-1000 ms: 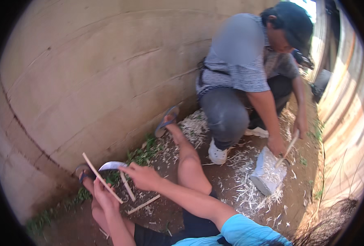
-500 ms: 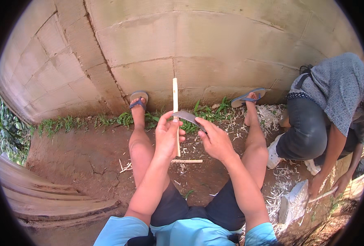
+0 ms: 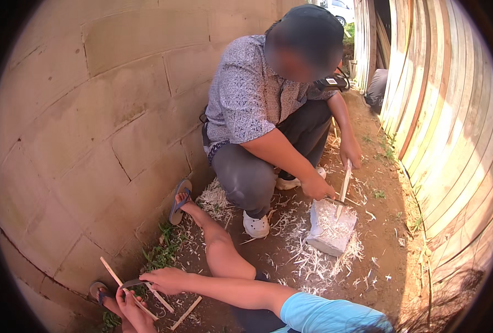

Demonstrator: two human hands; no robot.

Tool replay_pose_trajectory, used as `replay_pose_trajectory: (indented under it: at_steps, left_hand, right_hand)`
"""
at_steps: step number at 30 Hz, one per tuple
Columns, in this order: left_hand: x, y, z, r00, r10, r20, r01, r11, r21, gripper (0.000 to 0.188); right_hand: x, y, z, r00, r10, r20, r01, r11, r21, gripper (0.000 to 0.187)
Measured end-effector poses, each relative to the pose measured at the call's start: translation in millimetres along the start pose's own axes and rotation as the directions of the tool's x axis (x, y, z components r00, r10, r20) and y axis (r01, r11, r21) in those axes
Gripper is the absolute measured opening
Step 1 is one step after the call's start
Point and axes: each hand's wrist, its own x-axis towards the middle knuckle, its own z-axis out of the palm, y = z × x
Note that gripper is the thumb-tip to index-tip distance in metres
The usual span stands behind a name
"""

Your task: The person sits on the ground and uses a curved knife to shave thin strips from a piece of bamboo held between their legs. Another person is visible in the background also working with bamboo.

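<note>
Wooden stick (image 3: 125, 288), lower left of frame, was gripped by left hand (image 3: 133, 311) w/ right hand (image 3: 166, 279) grasping curved blade (image 3: 133, 283); a slip risked cutting the fingers.

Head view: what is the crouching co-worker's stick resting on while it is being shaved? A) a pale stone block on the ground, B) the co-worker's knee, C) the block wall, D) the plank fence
A. The co-worker's stick stands with its lower end on the pale stone block, which sits on the dirt among wood shavings, apart from the wall and the fence.
</note>
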Motion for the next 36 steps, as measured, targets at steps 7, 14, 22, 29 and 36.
replay_pose_trajectory:
  at_steps: [7,14,22,29,36]
  left_hand:
    - [12,-7,-17,0.994,-0.021,0.105,0.012,0.996,0.085,0.036]
    - [21,-22,-19,0.996,0.066,0.067,-0.067,0.998,0.003,0.031]
    - [2,-4,-6,0.997,-0.008,0.071,0.010,1.000,-0.029,0.029]
    - [-13,2,1,0.997,-0.020,0.075,0.007,0.986,0.168,0.040]
    - [-4,-3,-1,0.993,0.009,0.121,-0.037,0.972,0.232,0.042]
  right_hand:
    - [-8,-13,-14,0.974,0.140,0.179,-0.133,0.990,-0.052,0.046]
    - [-6,-5,-7,0.984,0.072,0.163,-0.058,0.995,-0.087,0.057]
    - [-7,-12,-9,0.975,0.072,0.212,-0.048,0.992,-0.119,0.066]
    - [-5,0,-4,0.992,0.006,0.125,0.005,0.996,-0.085,0.062]
    - [-4,3,0,0.996,0.010,0.090,-0.001,0.995,-0.105,0.062]
